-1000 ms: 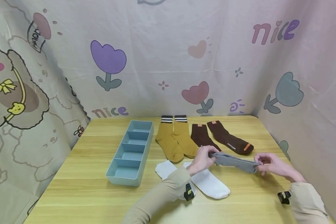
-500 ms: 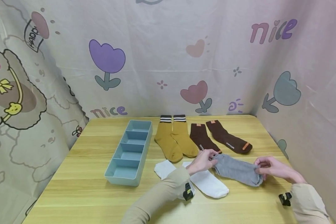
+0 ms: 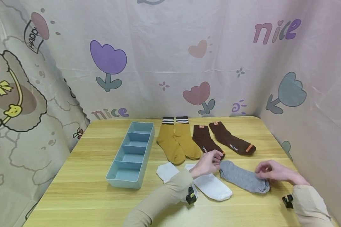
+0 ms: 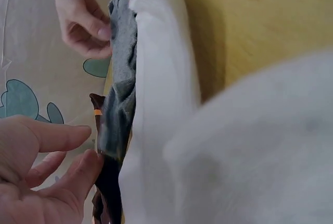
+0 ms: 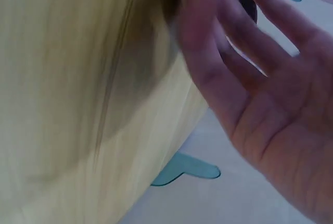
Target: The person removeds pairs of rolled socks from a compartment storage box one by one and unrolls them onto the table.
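Observation:
A grey sock [image 3: 242, 177], looking like a flat folded pair, lies on the table at the right. Just off its left end is my left hand [image 3: 207, 163], thumb and fingertips apart in the left wrist view with nothing between them. My right hand [image 3: 278, 171] is over the sock's right end, fingers loosely bent. In the left wrist view that hand's fingertips [image 4: 103, 32] come right up to the edge of the grey sock. White socks [image 3: 213, 186] lie partly beneath my left forearm. A dark brown sock [image 3: 206, 140] reaches up to behind my left fingers.
Left of the socks stands a blue-grey tray [image 3: 152, 140] with several compartments in a row. Mustard socks [image 3: 170, 143] with striped cuffs lie beside it. Another brown sock [image 3: 233, 142] lies farther right. A printed cloth [image 3: 150, 56] hangs behind the table [image 3: 85, 170].
The grey sock, stretched between both hands, has come down flat onto the table. My left fingers have let go of it, and my right hand has loosened and shifted slightly left.

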Tool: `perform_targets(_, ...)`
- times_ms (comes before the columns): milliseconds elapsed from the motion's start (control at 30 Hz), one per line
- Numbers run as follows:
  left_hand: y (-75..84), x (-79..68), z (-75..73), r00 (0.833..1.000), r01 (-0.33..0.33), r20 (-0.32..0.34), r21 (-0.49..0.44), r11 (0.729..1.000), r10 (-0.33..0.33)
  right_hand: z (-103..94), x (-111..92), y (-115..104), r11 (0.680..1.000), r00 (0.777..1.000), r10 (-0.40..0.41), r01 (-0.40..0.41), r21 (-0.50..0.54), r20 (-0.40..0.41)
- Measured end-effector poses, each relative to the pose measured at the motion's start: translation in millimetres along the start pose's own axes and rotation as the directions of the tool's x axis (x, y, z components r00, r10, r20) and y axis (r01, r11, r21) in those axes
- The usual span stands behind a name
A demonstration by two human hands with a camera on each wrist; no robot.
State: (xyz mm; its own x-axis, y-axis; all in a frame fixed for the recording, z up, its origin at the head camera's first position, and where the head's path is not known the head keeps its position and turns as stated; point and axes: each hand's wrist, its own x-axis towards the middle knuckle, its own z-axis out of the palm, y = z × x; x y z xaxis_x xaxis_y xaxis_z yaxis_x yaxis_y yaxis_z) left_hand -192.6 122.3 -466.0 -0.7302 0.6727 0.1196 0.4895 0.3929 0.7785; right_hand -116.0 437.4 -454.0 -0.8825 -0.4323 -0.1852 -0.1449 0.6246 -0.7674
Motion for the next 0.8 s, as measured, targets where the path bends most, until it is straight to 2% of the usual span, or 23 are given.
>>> perform_targets(100,0.7,-1.1,0.0,1.0,-0.021,0.013,0.083,0.996,0.02,3.3,6,-4,0.989,0.994,-0.08,0.07,-0.13,-0.076)
perform_targets(167,1.1,-2.0,0.1,0.999,-0.033,0.04,0.146,0.989,0.028,6.0,12,-6,0.983,0.99,-0.113,0.1,-0.152,-0.079)
perform_targets(267,1.5,-3.3,1.3,0.996,-0.044,0.079,0.186,0.982,0.03,10.7,19,-9,0.985,0.992,-0.11,0.101,-0.139,-0.055)
perform_targets(367,0.6,-4.5,4.1,0.995,-0.054,0.088,0.225,0.973,0.034,15.6,23,-11,0.992,0.997,-0.064,0.06,-0.113,-0.036)
perform_targets(433,-0.4,-5.2,6.4,0.997,-0.054,0.066,0.236,0.97,0.039,18.5,25,-12,0.996,1.0,-0.022,0.021,-0.09,-0.018)
perform_targets(567,-2.4,-7.2,9.7,0.999,-0.041,-0.024,0.249,0.967,0.049,24.0,25,-15,0.998,0.998,0.054,-0.053,-0.018,0.04)
perform_targets(667,-3.6,-8.3,10.6,0.995,-0.035,-0.08,0.253,0.967,0.057,26.0,23,-19,0.992,0.988,0.115,-0.119,0.034,0.102)
perform_targets(733,-3.0,-8.9,10.3,0.995,-0.03,-0.089,0.261,0.965,0.055,25.4,22,-23,0.986,0.982,0.154,-0.16,0.045,0.105)
perform_targets(800,-1.6,-9.1,10.7,0.996,-0.019,-0.075,0.262,0.965,0.04,23.2,23,-24,0.984,0.983,0.175,-0.176,0.015,0.051)
